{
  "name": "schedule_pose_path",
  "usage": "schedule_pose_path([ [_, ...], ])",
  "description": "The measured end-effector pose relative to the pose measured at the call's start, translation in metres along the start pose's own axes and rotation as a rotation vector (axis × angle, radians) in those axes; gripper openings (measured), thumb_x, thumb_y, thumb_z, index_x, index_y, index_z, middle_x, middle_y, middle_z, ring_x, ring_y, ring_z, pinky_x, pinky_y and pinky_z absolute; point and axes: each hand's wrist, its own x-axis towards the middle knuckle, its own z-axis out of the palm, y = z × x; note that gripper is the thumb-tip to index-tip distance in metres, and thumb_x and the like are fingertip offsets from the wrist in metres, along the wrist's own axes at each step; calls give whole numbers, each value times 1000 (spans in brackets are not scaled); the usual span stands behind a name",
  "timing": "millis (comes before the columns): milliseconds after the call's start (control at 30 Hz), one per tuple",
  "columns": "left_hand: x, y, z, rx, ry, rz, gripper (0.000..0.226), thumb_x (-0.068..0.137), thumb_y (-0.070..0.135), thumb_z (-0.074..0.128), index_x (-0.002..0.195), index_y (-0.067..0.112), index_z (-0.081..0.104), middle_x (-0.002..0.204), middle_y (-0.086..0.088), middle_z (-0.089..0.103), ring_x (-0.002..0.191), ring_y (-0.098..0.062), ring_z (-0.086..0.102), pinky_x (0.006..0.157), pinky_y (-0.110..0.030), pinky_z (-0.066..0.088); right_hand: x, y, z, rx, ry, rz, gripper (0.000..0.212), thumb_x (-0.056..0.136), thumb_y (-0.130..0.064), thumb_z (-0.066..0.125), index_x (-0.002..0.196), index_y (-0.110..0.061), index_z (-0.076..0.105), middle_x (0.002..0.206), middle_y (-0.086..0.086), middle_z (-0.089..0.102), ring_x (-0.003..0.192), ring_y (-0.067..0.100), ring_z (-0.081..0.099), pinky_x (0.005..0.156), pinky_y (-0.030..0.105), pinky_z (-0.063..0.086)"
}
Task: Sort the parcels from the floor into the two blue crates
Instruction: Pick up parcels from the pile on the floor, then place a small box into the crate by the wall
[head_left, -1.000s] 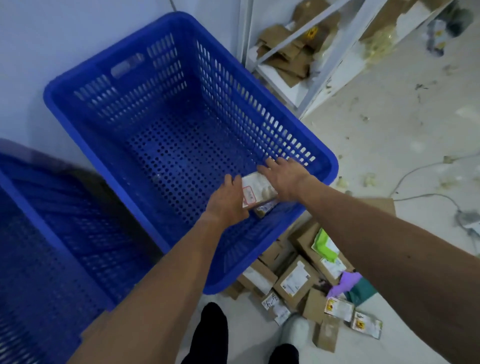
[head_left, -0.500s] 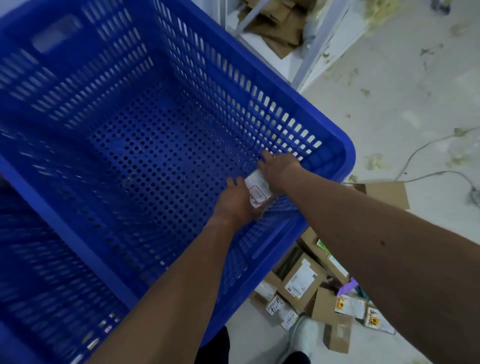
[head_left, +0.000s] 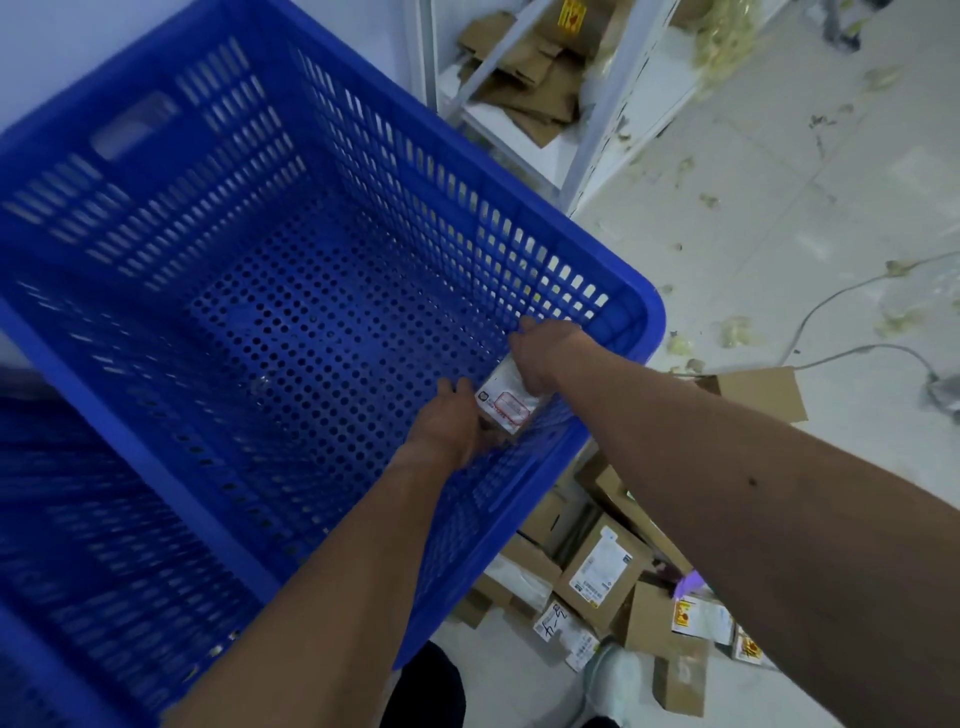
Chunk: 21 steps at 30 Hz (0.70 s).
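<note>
Labelled parcel (head_left: 505, 404) sits low inside the blue crate (head_left: 641, 312), near its right corner. The left hand (head_left: 449, 423) and right hand (head_left: 543, 353) grip opposite ends, fingers curled round it, apparently to lay it flat rather than drop it. Other boxes (head_left: 597, 571) lie on the floor (head_left: 779, 218).

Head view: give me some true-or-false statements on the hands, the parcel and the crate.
1. The left hand and right hand both hold the parcel. True.
2. The parcel is above the floor pile. False: it is inside the crate, near its right corner.
3. Floor parcels lie beside the crate. True.
4. The crate is heaped with boxes. False: its perforated bottom shows around the hands.
</note>
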Motion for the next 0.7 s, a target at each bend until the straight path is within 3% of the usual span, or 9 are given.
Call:
schedule_pose_path([
  [100,-20,-6,-22,53,43,9,76,93,50,63,145,7,29,150,-18,32,119,-34,53,86,-39,46,-26,2,-6,116,57,-12,48,94,-23,53,140,-12,43,137,8,43,121,30,52,92,43,47],
  [200,-54,0,-52,85,70,-9,64,99,47,55,146,11,34,144,-13,43,120,-31,53,91,-41,47,-68,9,-17,182,146,-41,42,95,-24,52,134,-11,45,132,10,47,118,31,52,89,44,47],
  [433,-157,45,-115,93,180,-31,54,102,43,49,145,11,40,138,-12,52,120,-30,54,95,-42,49,-184,35,-37,242,351,-67,49,93,-31,56,136,-11,43,134,12,47,122,31,49,94,44,46],
  [700,-287,111,-114,23,357,5,43,101,40,51,135,12,51,126,-8,61,109,-27,58,88,-41,50,-319,64,-6,362,418,-64,53,92,-36,56,136,-10,43,134,14,47,122,32,49,99,43,45],
])
